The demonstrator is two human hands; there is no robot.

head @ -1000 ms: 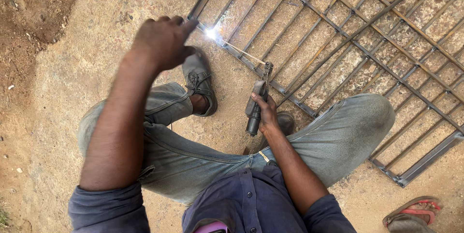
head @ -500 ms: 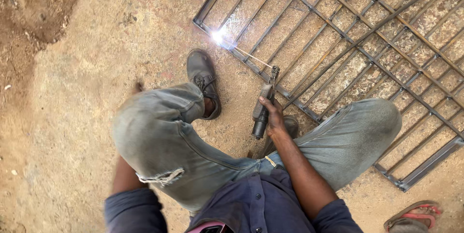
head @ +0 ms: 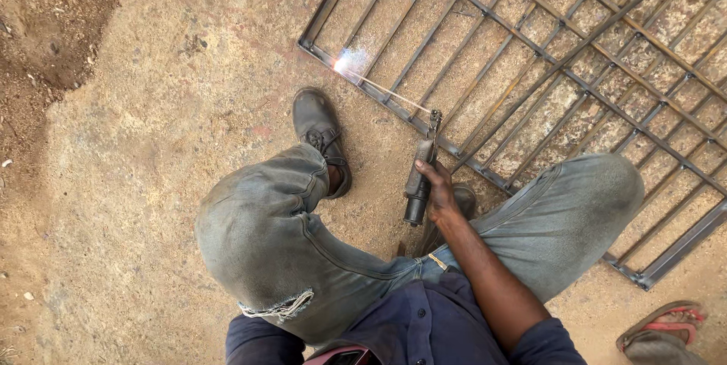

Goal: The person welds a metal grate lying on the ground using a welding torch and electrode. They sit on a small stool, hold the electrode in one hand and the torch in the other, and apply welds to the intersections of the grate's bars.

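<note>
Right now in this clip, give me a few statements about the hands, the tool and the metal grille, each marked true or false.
1. The right hand grips a welding holder. True.
2. The rod sparks at the grille's near edge. True.
3. The left hand shields the spark. False: the left hand is out of view.
4. The grille stands upright. False: it lies flat on the ground.
5. A shoe rests beside the grille. True.

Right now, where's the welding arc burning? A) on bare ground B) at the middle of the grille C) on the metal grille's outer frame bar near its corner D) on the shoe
C: the bright arc sits at the tip of the electrode rod, on the edge bar of the metal grille, while the right hand grips the electrode holder.
</note>
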